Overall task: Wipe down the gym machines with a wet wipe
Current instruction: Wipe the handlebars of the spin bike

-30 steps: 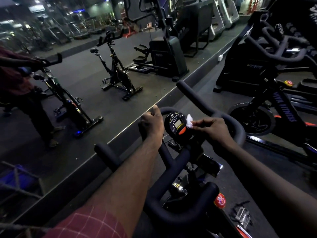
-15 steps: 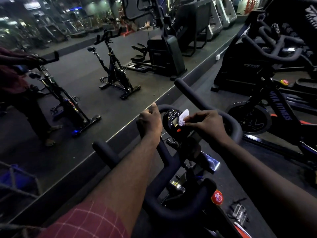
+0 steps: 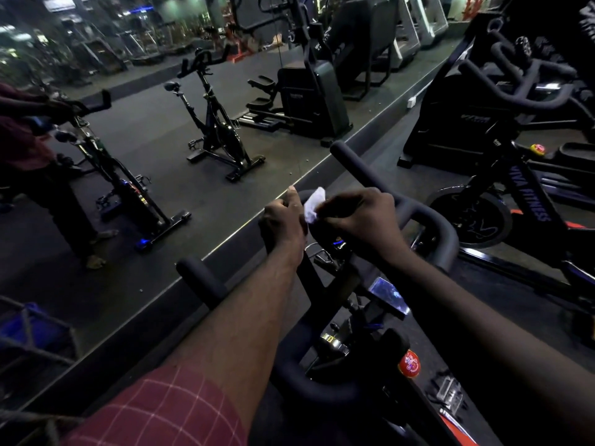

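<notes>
Gripping black padded handlebar with left hand, likely for steadying; pinching crumpled white wet wipe in right hand, mid-frame, ready for rubbing.

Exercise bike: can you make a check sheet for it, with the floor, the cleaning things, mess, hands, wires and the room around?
Surface: dark matte floor.
Job's things: white wet wipe, crumpled, between both hands; black handlebar.
Clutter: blue thing behind ropes at lower left, unclear what it is.
Hands: left hand grips the handlebar's front loop; right hand pinches the wet wipe.
Cables: nothing seen.
Surroundings: wall mirror on the left; second bike on the right.
</notes>
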A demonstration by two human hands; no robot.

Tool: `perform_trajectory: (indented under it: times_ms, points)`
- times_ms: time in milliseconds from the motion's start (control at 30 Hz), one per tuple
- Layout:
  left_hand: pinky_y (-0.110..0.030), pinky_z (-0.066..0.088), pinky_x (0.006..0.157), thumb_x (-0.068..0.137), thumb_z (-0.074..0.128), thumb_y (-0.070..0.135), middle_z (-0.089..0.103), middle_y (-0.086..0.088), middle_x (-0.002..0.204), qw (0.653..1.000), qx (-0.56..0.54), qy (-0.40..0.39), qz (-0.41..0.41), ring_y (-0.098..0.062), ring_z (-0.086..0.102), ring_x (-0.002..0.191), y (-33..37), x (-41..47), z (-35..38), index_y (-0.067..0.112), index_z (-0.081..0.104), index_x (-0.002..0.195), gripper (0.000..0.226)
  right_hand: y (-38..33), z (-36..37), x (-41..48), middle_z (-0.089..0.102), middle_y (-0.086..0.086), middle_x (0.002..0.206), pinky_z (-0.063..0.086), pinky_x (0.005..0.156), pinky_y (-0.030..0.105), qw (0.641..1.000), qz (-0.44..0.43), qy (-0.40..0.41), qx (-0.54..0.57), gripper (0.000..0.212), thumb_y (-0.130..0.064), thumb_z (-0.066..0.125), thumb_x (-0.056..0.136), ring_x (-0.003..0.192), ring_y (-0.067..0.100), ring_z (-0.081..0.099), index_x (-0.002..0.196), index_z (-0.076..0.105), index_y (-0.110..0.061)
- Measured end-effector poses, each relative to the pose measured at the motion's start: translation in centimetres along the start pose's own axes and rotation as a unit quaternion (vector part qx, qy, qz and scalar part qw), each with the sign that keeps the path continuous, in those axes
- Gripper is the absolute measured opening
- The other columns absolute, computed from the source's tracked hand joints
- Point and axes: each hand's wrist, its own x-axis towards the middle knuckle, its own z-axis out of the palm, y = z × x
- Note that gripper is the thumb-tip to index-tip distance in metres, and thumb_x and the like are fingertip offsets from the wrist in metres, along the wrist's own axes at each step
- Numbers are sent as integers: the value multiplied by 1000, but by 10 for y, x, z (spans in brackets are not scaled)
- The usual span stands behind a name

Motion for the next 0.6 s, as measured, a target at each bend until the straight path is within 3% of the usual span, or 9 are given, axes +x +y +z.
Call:
perform_trajectory:
  times_ms: [67, 133, 200, 300, 400, 533, 600]
  points:
    - [-45, 58, 79, 104, 48, 55, 77, -19, 94, 1000, -9, -1, 1, -36, 72, 91, 0, -1, -1, 6, 77, 86, 60, -1, 4, 2, 74, -6, 75, 56, 65, 33, 999, -28, 16, -34, 14, -35, 82, 70, 68, 8, 70, 84, 83, -32]
    - [-43, 56, 84, 106, 48, 53, 77, -20, 102, 1000, -1, -4, 0, -37, 71, 99, 0, 0, -1, 5, 78, 94, 58, 6, -1, -7, 68, -4, 68, 49, 60, 32, 997, -51, -15, -64, 9, -26, 86, 70, 62, 10, 64, 73, 80, -31]
    - [-42, 54, 89, 106, 47, 52, 75, -21, 110, 1000, 4, 0, -4, -39, 69, 107, 1, 0, -1, 4, 78, 102, 58, 13, -8, -16, 65, -4, 64, 42, 57, 27, 994, -56, -48, -82, 20, -17, 89, 69, 59, 8, 61, 65, 75, -31]
    - [-43, 55, 91, 106, 46, 52, 75, -23, 112, 1000, 11, -8, 2, -40, 69, 109, 2, -2, -2, 2, 78, 105, 60, 20, -8, -28, 70, -4, 74, 44, 62, 18, 998, -56, -11, -41, 17, -15, 92, 70, 66, 8, 64, 81, 83, -24]
    - [-41, 55, 90, 106, 46, 53, 75, -23, 112, 1000, 8, -7, 1, -39, 69, 109, 2, -3, -2, 2, 78, 105, 61, 37, -5, -47, 70, -1, 83, 47, 64, 23, 995, -78, -40, -46, 22, -5, 88, 70, 71, 10, 66, 85, 83, -21]
    - [-40, 58, 84, 104, 46, 57, 77, -19, 105, 1000, 15, 3, -4, -36, 72, 101, 0, -3, 0, 3, 78, 100, 63, 57, -7, -59, 77, -10, 78, 52, 71, 16, 991, 104, 56, 65, 25, -8, 92, 71, 72, 2, 70, 82, 82, -28]
    - [-43, 59, 83, 103, 46, 58, 77, -18, 101, 1000, 10, 5, -4, -35, 72, 97, 1, -2, 0, 3, 78, 97, 64, 58, -6, -60, 78, -12, 78, 53, 71, 15, 987, 128, 48, 80, 26, -7, 93, 71, 73, -2, 69, 82, 82, -28]
